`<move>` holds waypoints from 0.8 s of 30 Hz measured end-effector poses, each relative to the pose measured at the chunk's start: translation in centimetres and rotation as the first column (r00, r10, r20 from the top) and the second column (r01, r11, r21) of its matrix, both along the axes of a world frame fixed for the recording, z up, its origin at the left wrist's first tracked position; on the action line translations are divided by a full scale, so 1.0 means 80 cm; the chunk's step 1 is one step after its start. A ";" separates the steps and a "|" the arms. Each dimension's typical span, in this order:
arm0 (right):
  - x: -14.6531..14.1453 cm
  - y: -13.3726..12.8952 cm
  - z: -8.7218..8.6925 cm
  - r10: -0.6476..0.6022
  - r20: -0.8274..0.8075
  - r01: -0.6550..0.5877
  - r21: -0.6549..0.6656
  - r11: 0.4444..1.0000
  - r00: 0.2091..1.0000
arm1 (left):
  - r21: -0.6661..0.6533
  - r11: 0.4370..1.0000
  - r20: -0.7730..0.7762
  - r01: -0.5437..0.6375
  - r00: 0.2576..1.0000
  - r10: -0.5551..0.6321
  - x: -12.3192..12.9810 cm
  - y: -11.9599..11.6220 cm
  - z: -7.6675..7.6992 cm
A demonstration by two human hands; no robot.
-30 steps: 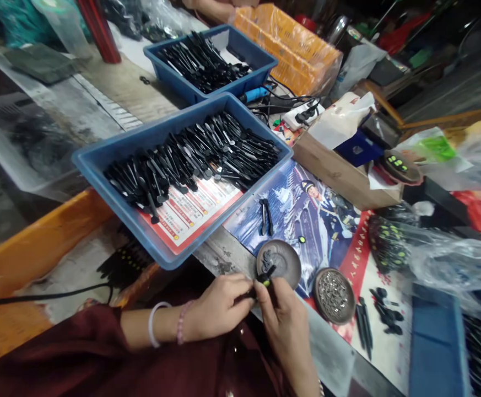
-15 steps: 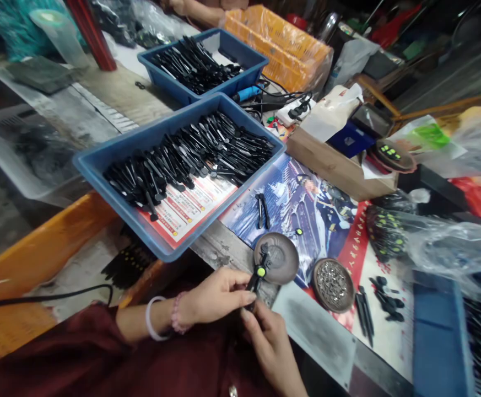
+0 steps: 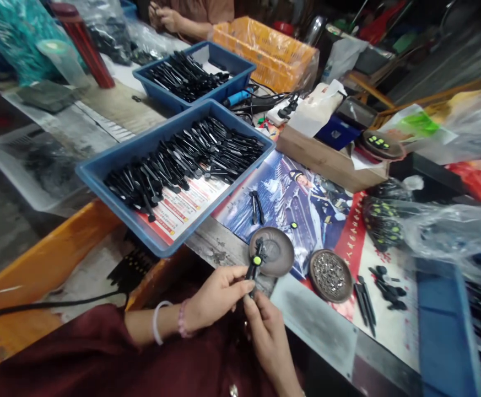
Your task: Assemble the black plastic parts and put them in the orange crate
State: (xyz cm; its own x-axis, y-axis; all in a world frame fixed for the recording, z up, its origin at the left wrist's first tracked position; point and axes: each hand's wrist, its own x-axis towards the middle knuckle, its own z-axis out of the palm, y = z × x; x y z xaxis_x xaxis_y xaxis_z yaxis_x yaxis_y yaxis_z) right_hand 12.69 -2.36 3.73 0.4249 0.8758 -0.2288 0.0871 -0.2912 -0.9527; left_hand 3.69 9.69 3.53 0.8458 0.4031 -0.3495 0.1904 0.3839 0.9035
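A black part with a yellow-green dot (image 3: 257, 261) is pinched between my two hands, over the table's near edge. My left hand (image 3: 219, 294) grips it from the left, thumb and fingers closed on its shaft. From the right, my right hand (image 3: 268, 326) closes on its lower end, which the fingers partly hide. Just beyond is a round brown dish (image 3: 279, 251) with small dark pieces at its left side. A second dish (image 3: 331, 275) holds small metal parts. Two slim black pieces (image 3: 257, 208) lie on the printed poster (image 3: 240, 214).
A large blue tray (image 3: 120, 225) full of black pieces stands at the left, another blue tray (image 3: 141, 79) behind it. Black parts (image 3: 365, 303) lie at the right beside a blue bin (image 3: 442, 325). Another person's hands (image 3: 168, 17) show at the far side.
The view has shifted slightly, and more of the other person's hands and arm shows at the top. Both my hands still hold the black part, in nearly the same pose.
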 end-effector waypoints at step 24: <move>0.004 -0.010 -0.004 0.122 -0.345 -0.113 0.046 0.993 0.931 | -0.600 0.744 0.346 0.296 0.934 -0.093 -0.009 0.032 -0.014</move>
State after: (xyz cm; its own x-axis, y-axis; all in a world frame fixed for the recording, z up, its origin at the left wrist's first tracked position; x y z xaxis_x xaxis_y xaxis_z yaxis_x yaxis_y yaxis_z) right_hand 13.01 -3.17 3.43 0.2172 0.9218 -0.3211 -0.2175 -0.2750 -0.9365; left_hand 2.97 12.27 2.42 0.9795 -0.0100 -0.2014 0.1092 0.8661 0.4877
